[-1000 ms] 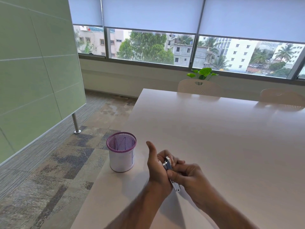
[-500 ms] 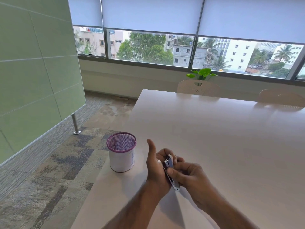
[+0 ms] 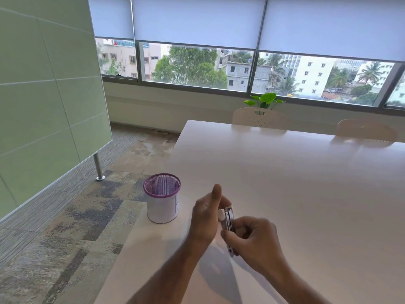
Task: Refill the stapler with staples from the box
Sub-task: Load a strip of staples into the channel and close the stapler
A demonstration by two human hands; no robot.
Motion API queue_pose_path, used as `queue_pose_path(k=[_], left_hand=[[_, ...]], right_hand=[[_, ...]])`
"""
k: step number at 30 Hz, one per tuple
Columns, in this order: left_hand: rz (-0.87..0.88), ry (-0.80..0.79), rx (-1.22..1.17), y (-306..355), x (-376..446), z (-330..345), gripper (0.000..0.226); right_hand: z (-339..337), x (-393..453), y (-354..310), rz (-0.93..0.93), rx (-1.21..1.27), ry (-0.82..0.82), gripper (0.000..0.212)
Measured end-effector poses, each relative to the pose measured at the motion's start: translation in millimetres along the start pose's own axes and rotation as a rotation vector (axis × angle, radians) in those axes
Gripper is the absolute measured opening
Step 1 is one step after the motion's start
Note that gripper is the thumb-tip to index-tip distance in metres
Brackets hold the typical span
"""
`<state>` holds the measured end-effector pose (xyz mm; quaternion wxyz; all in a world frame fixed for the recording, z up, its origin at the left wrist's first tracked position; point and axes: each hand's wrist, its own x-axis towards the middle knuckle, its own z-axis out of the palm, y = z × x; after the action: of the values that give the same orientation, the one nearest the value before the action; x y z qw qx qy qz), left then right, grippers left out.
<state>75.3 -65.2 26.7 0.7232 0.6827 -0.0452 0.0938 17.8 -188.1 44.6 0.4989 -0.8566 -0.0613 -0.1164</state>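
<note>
You're at the near left corner of a big white table [image 3: 285, 183], two pale chairs [image 3: 260, 118] pushed in along its far edge and a green plant [image 3: 266, 99] behind the left one. A white pen cup with a purple mesh rim [image 3: 162, 199] stands upright near the table's left edge, just left of your hands and apart from them. Both hands are over the table with the stapler [image 3: 229, 224] between them. Left hand [image 3: 207, 218]: fingers wrapped round the far half of the stapler, thumb sticking straight up and off it. Right hand [image 3: 255, 240]: fingers curled, pinching the stapler at mid-body. Stapler long axis runs away from you, far end raised, near end sticking out below your right hand. Can't tell if it's open.
</note>
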Motion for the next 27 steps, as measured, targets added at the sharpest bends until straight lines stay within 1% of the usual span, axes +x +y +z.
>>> queue_pose_path(k=[3,6,8,12,15,20,27], left_hand=[[0.179,0.066,0.320,-0.8,-5.4,-11.3,0.059],[0.327,0.089,0.736,-4.6,-7.6,-25.4,0.034],[0.338,0.040,0.943,-8.0,-7.1,-31.5,0.034],[0.265,-0.075,1.179,-15.6,-3.9,-34.0,0.046],[0.161,-0.149,1.277,-18.8,-2.1,-33.0,0.052],[0.064,-0.217,1.304,-23.3,-0.1,-33.0,0.055],[0.042,-0.239,1.318,-25.7,0.7,-33.1,0.057]], right_hand=[[-1.9,-6.4,2.4,0.070,-0.120,0.009,0.015],[-6.1,-6.1,7.1,0.097,-0.293,0.001,0.026],[-8.1,-5.8,8.9,0.133,-0.404,-0.018,0.033],[-6.7,-6.4,8.9,0.196,-0.553,-0.038,0.041],[-4.6,-7.6,6.6,0.189,-0.628,-0.049,0.043],[-3.0,-10.4,4.2,0.162,-0.677,-0.042,0.041],[-2.1,-8.5,7.0,0.138,-0.697,-0.017,0.040]])
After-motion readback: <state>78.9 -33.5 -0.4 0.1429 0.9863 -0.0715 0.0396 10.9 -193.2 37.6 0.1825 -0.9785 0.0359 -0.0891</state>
